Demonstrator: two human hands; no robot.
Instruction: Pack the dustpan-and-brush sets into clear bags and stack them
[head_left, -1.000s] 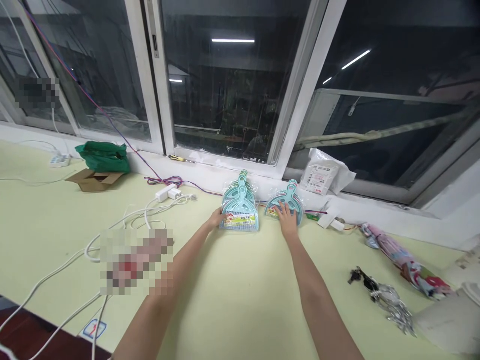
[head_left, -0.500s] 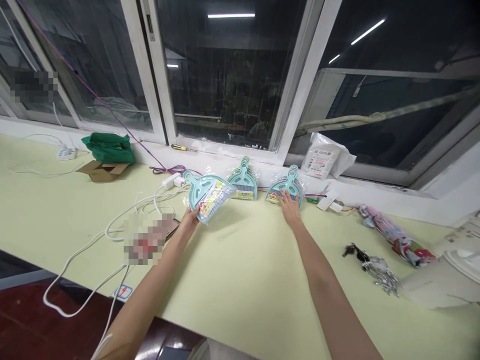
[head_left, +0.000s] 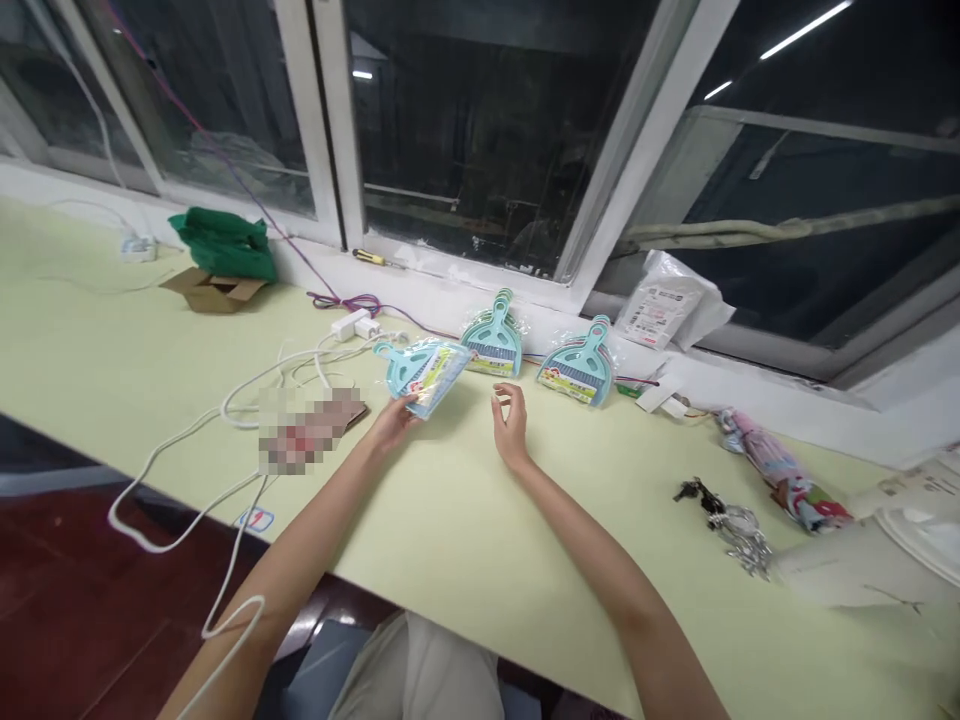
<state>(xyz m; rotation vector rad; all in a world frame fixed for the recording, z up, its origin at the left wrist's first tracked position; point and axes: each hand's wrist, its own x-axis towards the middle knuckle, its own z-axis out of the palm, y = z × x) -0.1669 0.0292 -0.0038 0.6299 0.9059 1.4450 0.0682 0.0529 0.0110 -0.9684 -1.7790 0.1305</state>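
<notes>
My left hand (head_left: 395, 422) grips a light-blue dustpan and brush set (head_left: 429, 375) in clear wrapping by its lower edge, tilted above the table. My right hand (head_left: 511, 420) is in the air over the table with curved fingers apart and nothing in it. Behind it, a stack of similar dustpan sets (head_left: 493, 345) leans upright against the wall under the window. Another stack of dustpan sets (head_left: 577, 368) leans there farther right, each with a brush and a yellow label in front.
White cables (head_left: 225, 415) and a blurred phone-like item (head_left: 311, 432) lie at left. Behind are a cardboard box (head_left: 214, 290) and a green bag (head_left: 225, 245). To the right are keys (head_left: 731, 525), a folded umbrella (head_left: 780, 470), a white bucket (head_left: 870, 560) and a plastic-wrapped packet (head_left: 664, 305).
My right hand has let go of the right-hand stack and moved left toward the middle. My left hand keeps holding its dustpan set. The view has tilted down.
</notes>
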